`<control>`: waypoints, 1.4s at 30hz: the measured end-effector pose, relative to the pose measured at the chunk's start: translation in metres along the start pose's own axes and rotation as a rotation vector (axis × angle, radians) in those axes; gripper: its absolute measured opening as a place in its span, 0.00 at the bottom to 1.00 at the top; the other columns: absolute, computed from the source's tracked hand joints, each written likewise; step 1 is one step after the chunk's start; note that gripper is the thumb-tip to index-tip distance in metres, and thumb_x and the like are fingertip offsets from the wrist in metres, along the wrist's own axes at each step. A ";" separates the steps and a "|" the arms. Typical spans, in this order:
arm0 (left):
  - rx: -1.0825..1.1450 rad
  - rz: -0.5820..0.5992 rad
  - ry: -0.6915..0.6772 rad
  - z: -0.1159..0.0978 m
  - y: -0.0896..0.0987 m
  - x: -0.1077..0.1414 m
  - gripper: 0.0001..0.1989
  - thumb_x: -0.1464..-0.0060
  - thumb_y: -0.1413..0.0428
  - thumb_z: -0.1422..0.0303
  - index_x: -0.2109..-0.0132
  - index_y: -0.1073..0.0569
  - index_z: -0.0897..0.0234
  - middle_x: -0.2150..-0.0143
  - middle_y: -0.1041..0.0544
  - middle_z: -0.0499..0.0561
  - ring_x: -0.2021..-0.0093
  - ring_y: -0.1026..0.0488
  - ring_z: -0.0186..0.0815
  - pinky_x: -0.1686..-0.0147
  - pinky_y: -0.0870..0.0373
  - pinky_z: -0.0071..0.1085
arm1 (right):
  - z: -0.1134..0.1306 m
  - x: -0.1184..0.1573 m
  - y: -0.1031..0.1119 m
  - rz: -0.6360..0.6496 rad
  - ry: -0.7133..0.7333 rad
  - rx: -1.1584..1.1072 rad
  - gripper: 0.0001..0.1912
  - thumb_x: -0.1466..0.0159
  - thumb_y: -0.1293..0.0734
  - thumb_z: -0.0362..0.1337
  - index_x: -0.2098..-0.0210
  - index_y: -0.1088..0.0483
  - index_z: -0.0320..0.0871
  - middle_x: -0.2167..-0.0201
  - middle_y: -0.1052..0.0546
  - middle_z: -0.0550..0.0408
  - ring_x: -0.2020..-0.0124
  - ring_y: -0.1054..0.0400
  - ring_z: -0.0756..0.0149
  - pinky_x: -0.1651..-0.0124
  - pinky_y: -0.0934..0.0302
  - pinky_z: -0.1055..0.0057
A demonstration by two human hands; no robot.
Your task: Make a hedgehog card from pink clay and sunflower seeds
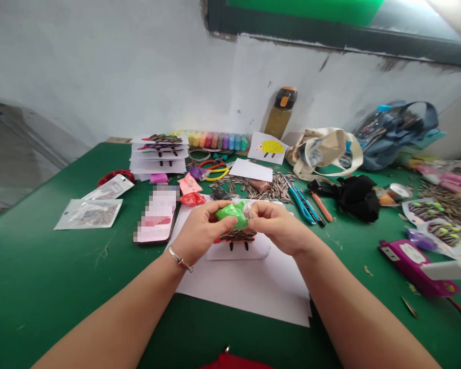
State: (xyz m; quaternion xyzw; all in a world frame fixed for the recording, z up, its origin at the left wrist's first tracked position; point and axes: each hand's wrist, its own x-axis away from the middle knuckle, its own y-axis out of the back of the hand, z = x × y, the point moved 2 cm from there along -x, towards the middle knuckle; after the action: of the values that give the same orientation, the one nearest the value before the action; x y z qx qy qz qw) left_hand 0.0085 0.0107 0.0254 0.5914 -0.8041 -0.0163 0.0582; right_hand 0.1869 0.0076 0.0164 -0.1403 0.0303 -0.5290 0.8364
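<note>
My left hand (202, 225) grips a small clear bag of bright green modelling clay (229, 214) between thumb and fingers. At the bag's right end, the fingertips of my right hand (284, 225) pinch its crumpled plastic. Just below the bag lies a white card (238, 252) with striped sunflower seeds (236, 236) stuck on it and two dark leg shapes; the bag and hands hide its upper part. White paper sheets (246, 294) lie under the card. Close to my left hand are a red clay packet (192, 199) and a phone (163, 215).
Loose seeds (278, 188) and a blue cutter (301, 202) lie behind my right hand. Stacked cards (157, 165), a drawing of a yellow hedgehog (268, 147) and a bottle (280, 114) stand at the back. A purple glue gun (415, 266) lies right, seed packets (88, 212) left.
</note>
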 end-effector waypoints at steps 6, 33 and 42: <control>0.101 -0.009 0.030 0.002 0.000 -0.001 0.23 0.53 0.38 0.63 0.49 0.29 0.68 0.58 0.24 0.55 0.60 0.26 0.40 0.59 0.28 0.38 | 0.003 0.001 0.009 -0.019 -0.038 -0.202 0.10 0.47 0.27 0.35 0.74 0.34 0.43 0.69 0.31 0.59 0.68 0.34 0.71 0.61 0.37 0.69; 0.261 -0.035 0.075 0.009 0.004 -0.006 0.23 0.55 0.36 0.62 0.52 0.28 0.68 0.58 0.26 0.54 0.62 0.27 0.36 0.63 0.28 0.33 | -0.002 -0.003 0.011 -0.165 0.042 0.067 0.09 0.48 0.27 0.35 0.66 0.24 0.43 0.75 0.26 0.58 0.73 0.34 0.72 0.66 0.40 0.71; 0.275 0.002 0.095 0.010 0.002 -0.005 0.25 0.56 0.35 0.63 0.50 0.28 0.69 0.59 0.25 0.55 0.63 0.27 0.36 0.63 0.28 0.35 | -0.002 -0.001 0.012 -0.126 0.013 0.133 0.08 0.45 0.29 0.38 0.66 0.23 0.44 0.76 0.27 0.58 0.73 0.35 0.71 0.67 0.40 0.70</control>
State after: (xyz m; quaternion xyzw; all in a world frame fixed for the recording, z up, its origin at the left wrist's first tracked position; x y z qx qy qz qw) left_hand 0.0065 0.0156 0.0156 0.5931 -0.7957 0.1219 0.0146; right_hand 0.1964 0.0132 0.0109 -0.0826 -0.0082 -0.5824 0.8087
